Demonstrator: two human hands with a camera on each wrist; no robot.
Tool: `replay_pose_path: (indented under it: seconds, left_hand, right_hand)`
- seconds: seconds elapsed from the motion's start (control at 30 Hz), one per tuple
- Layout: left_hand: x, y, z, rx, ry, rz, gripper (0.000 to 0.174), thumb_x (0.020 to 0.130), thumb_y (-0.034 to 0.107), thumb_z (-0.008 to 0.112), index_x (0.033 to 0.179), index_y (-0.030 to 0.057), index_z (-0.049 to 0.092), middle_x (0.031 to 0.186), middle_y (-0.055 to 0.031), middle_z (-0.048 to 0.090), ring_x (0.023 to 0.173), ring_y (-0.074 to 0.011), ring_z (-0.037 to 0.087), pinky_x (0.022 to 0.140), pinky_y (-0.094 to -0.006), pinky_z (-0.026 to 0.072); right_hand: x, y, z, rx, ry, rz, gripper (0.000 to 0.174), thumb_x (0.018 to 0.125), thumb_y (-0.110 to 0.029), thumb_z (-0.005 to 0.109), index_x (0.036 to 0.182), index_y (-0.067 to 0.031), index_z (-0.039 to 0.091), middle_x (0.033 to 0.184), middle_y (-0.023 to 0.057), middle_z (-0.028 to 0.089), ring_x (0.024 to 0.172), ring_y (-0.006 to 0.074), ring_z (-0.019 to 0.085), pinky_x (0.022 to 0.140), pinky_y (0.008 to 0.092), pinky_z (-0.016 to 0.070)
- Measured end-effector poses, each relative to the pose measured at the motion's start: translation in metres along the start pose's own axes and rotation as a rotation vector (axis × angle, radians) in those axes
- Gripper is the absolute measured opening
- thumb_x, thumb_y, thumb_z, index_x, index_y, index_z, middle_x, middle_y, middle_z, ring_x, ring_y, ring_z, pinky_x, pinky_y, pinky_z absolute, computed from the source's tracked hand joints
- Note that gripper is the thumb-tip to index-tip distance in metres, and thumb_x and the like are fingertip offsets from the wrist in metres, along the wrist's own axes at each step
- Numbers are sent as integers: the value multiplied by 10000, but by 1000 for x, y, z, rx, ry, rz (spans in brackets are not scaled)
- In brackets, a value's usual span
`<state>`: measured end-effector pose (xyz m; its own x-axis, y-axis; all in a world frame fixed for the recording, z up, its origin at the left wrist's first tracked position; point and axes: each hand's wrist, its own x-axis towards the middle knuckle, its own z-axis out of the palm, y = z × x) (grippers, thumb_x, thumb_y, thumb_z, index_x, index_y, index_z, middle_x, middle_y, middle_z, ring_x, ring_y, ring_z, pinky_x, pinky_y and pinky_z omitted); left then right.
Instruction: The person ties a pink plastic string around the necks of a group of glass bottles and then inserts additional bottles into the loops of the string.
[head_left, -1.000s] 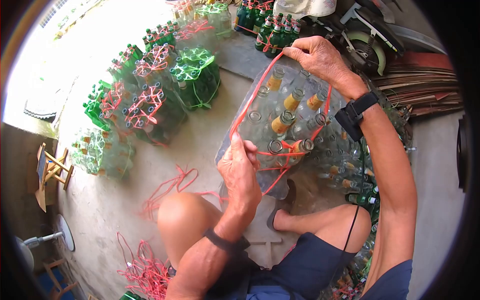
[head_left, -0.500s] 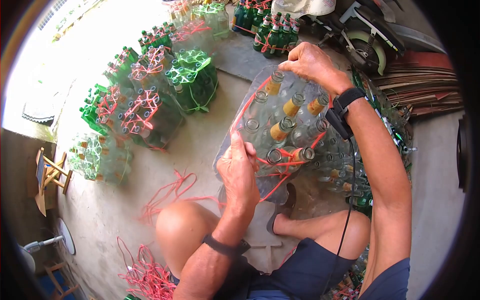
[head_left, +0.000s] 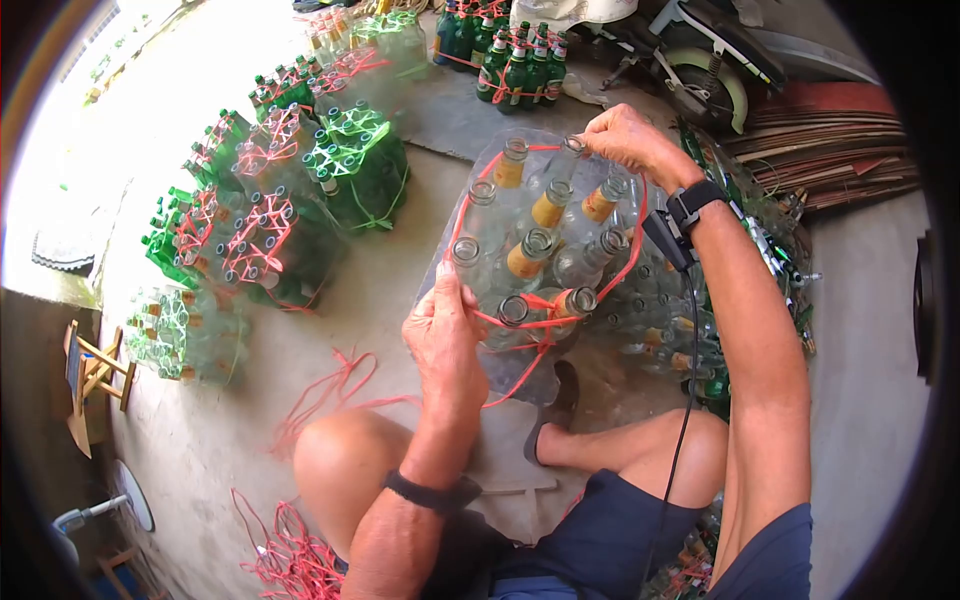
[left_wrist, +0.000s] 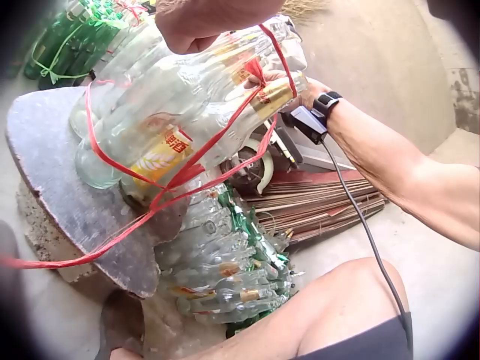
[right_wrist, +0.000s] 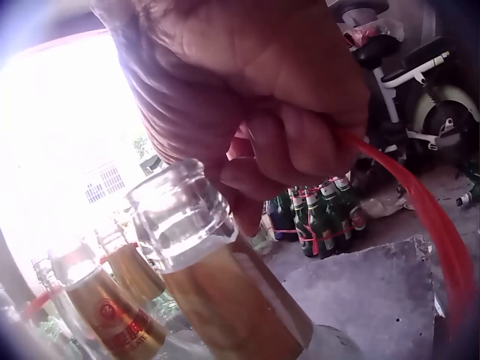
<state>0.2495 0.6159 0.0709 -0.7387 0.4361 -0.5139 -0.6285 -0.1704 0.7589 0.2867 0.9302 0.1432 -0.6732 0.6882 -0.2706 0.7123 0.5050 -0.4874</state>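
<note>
Several clear glass bottles with gold labels point(head_left: 547, 211) stand grouped on a grey slab point(left_wrist: 45, 142). A red plastic strip point(head_left: 632, 262) loops around their necks. At the near left corner my left hand point(head_left: 445, 335) pinches the strip beside a bottle neck. My right hand point(head_left: 630, 140) pinches it at the far right corner, next to a bottle mouth; in the right wrist view its fingers are curled round the red strip point(right_wrist: 409, 184). A red knot point(left_wrist: 166, 189) lies low against the bottles in the left wrist view, where strands cross.
Tied bundles of green bottles point(head_left: 362, 160) and clear bottles point(head_left: 190, 335) stand at the left. Loose bottles point(left_wrist: 217, 277) lie right of the slab, near stacked brown sheets point(head_left: 820, 150) and a wheeled machine point(head_left: 715, 75). Tangled red strips point(head_left: 290, 555) lie on the floor by a knee.
The red loop has come down around the bottle necks on the far and left sides. My right hand has moved down to the bottle mouths, and my left hand stays at the near left corner.
</note>
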Motion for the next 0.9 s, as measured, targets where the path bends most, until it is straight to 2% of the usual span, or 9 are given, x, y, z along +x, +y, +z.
replay_pose_path:
  seconds: [0.27, 0.33, 0.43, 0.5, 0.67, 0.73, 0.77, 0.83, 0.9]
  left_hand:
    - [0, -2, 1, -6, -16, 10, 411, 1095, 313, 617, 774, 56, 626, 634, 29, 504, 549, -75, 427, 527, -260, 321]
    - [1, -3, 3, 17, -10, 41, 401, 1119, 344, 580, 811, 87, 587, 600, 70, 387, 507, -51, 283, 489, -256, 273]
    - [-1, -4, -1, 47, -71, 82, 390, 1120, 341, 582, 824, 87, 604, 608, 71, 407, 517, -52, 302, 501, -255, 276]
    - [1, -10, -6, 43, -96, 91, 375, 1116, 332, 591, 834, 86, 616, 630, 68, 437, 528, -52, 326, 505, -248, 290]
    - [-5, -18, -12, 55, -131, 98, 312, 1101, 293, 625, 873, 81, 647, 712, 52, 532, 583, -48, 425, 526, -225, 358]
    - [-12, -18, -13, 79, -117, 121, 250, 1089, 258, 645, 925, 70, 662, 774, 40, 576, 625, -45, 480, 549, -212, 405]
    - [-14, -20, -15, 82, -117, 117, 250, 1089, 258, 645, 925, 70, 662, 774, 40, 576, 625, -45, 480, 549, -212, 405]
    - [-15, -24, -19, 96, -165, 166, 175, 1075, 213, 648, 1052, 47, 700, 794, 35, 596, 635, -52, 498, 559, -227, 432]
    - [-18, -26, -17, 161, -149, 235, 166, 1054, 187, 655, 1123, 46, 707, 809, 33, 607, 637, -57, 506, 566, -235, 444]
  right_hand:
    - [-20, 53, 18, 298, 33, -33, 325, 957, -326, 730, 796, -44, 744, 656, -69, 491, 560, 67, 383, 491, 312, 266]
    - [-37, 48, 19, 327, 45, -20, 328, 970, -320, 718, 788, -47, 721, 656, -78, 474, 578, 61, 385, 505, 303, 275]
    - [-47, 61, 29, 384, 34, -19, 326, 1000, -283, 678, 761, -63, 649, 668, -97, 429, 626, 39, 378, 531, 280, 281]
    - [-50, 73, 44, 399, 149, -208, 316, 1013, -245, 646, 765, -49, 640, 678, -98, 436, 639, 38, 386, 544, 272, 301]
    - [-80, 76, 57, 280, 250, -193, 285, 1029, -205, 600, 834, -3, 642, 686, -39, 513, 674, 64, 455, 620, 303, 419]
    - [-92, 74, 66, 150, 441, -309, 253, 1033, -219, 598, 919, -5, 670, 716, 110, 640, 664, 226, 616, 656, 401, 487]
    - [-99, 73, 69, 152, 440, -305, 253, 1033, -219, 598, 919, -5, 670, 716, 110, 640, 664, 226, 616, 656, 401, 487]
    - [-114, 67, 74, -86, 505, -266, 236, 1038, -236, 590, 992, -22, 680, 849, 250, 687, 835, 451, 693, 728, 503, 524]
    - [-130, 62, 78, -116, 509, -254, 204, 1031, -221, 568, 994, -36, 644, 865, 268, 712, 902, 505, 685, 792, 605, 535]
